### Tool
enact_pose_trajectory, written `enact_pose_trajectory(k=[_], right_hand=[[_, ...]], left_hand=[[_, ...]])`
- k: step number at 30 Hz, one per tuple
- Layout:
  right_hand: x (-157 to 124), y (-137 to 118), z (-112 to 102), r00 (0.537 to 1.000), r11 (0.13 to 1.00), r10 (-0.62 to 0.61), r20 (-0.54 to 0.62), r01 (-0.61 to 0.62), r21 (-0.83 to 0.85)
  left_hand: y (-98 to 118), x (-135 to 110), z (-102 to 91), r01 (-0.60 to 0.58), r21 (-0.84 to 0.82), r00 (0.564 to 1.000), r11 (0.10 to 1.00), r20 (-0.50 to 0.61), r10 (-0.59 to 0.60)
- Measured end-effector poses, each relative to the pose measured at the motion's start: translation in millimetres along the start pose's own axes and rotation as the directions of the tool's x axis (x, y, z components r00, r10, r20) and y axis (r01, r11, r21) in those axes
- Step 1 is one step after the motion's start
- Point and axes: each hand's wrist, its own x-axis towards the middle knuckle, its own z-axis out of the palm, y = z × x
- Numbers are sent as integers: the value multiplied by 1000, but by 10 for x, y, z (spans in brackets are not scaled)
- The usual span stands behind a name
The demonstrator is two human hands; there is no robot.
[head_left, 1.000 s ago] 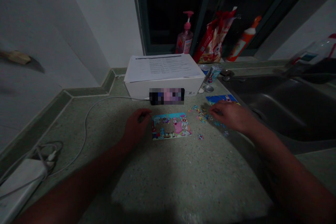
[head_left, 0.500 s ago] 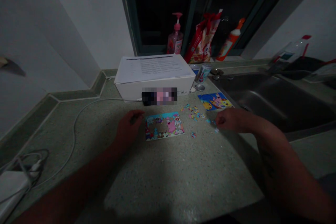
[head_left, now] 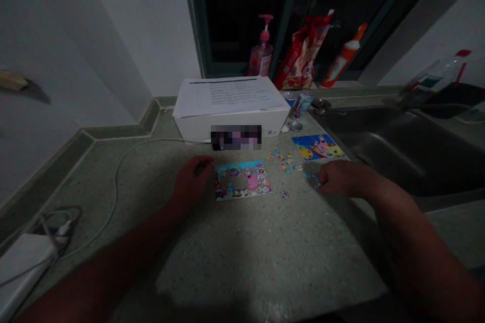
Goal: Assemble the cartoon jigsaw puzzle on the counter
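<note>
From here, my left hand (head_left: 191,181) rests on the stone counter (head_left: 235,257), just left of the jigsaw puzzle board (head_left: 243,180). The loose puzzle pieces (head_left: 286,161) lie between that board and my right hand (head_left: 346,179), whose fingertips (head_left: 322,186) are among them. Beyond the right hand lies the picture card (head_left: 317,147), with the steel sink (head_left: 394,151) to its right. Behind the left hand sits the white box (head_left: 231,128), topped by printed papers (head_left: 229,97). A cable (head_left: 115,186) runs left of the left hand, toward a white power adapter (head_left: 22,257).
</note>
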Motion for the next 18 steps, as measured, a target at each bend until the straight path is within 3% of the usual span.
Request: enact_pose_trajectory(k=[6,18], right_hand=[[-24,-81,-45,993,999,24,115,-21,-32],[4,-16,-22,996,999,41,81,-41,2]], left_hand=[[3,3,-6,7,11,1000,1000,5,-7],[5,-3,-1,16,21,1000,1000,-4,-16]])
